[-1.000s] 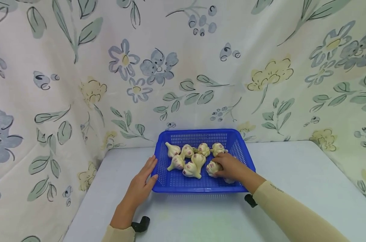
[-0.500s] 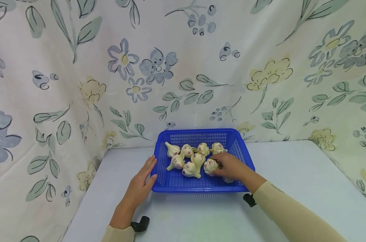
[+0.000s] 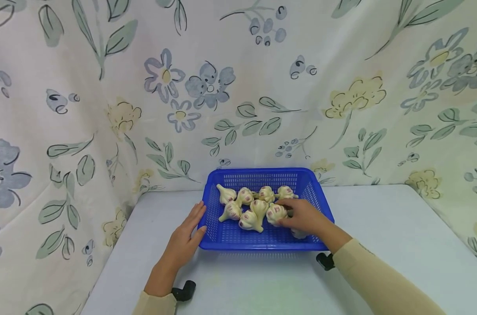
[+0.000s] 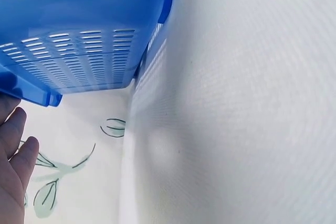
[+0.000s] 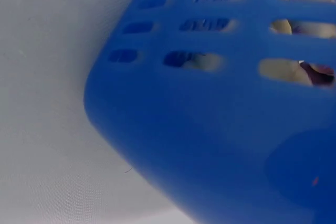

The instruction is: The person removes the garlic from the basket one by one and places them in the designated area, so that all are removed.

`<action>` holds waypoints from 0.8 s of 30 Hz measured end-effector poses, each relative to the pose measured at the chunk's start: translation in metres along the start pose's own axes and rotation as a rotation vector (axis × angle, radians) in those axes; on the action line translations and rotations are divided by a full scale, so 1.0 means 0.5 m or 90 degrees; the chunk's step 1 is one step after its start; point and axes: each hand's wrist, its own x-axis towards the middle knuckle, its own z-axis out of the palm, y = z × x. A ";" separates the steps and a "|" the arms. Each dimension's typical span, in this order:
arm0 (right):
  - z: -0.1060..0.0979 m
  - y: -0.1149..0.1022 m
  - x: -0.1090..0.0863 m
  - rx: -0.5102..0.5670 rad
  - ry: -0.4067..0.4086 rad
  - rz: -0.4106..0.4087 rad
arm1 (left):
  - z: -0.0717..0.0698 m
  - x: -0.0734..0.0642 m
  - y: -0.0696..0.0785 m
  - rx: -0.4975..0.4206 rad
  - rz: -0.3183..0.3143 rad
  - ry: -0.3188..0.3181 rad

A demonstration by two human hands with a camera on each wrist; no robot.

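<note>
A blue plastic basket (image 3: 262, 246) with slotted walls holds several white garlic bulbs (image 3: 231, 211) streaked with purple. Inside it, toward the right, my right hand (image 3: 307, 217) pinches one garlic bulb (image 3: 275, 214) between thumb and fingers, close beside the middle bulbs. Another bulb (image 3: 299, 233) lies partly hidden beneath that hand. My left hand (image 3: 182, 243) rests with straight fingers against the basket's left rim. In the left wrist view, the fingers (image 4: 26, 158) sit just under the rim. The right wrist view shows only the basket's outer wall (image 5: 173, 114), with garlic glimpsed through slots.
The basket stands on a white table (image 3: 258, 284), near its back edge. A floral curtain (image 3: 246, 87) hangs behind and along the left side. Black wrist-camera mounts (image 3: 184, 290) stick out from both wrists.
My right hand has shifted the pinched garlic bulb slightly left and back, up beside the middle bulbs. The left hand and the basket have stayed in place.
</note>
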 end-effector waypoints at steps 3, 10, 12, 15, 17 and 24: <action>-0.003 0.000 0.000 0.012 0.006 0.002 | -0.001 0.001 0.000 0.002 -0.001 -0.001; -0.008 0.000 -0.006 0.049 0.021 0.018 | 0.001 0.001 0.003 0.005 0.006 0.011; -0.010 -0.002 -0.009 0.069 0.025 0.034 | 0.002 0.001 0.002 0.009 0.011 0.016; -0.013 -0.005 -0.015 0.097 0.037 0.043 | 0.003 0.000 0.003 0.015 0.010 0.019; -0.015 -0.006 -0.017 0.117 0.050 0.045 | 0.002 0.000 0.003 0.015 0.010 0.020; -0.023 -0.005 -0.028 0.155 0.098 0.024 | -0.002 0.000 0.005 0.012 0.009 0.014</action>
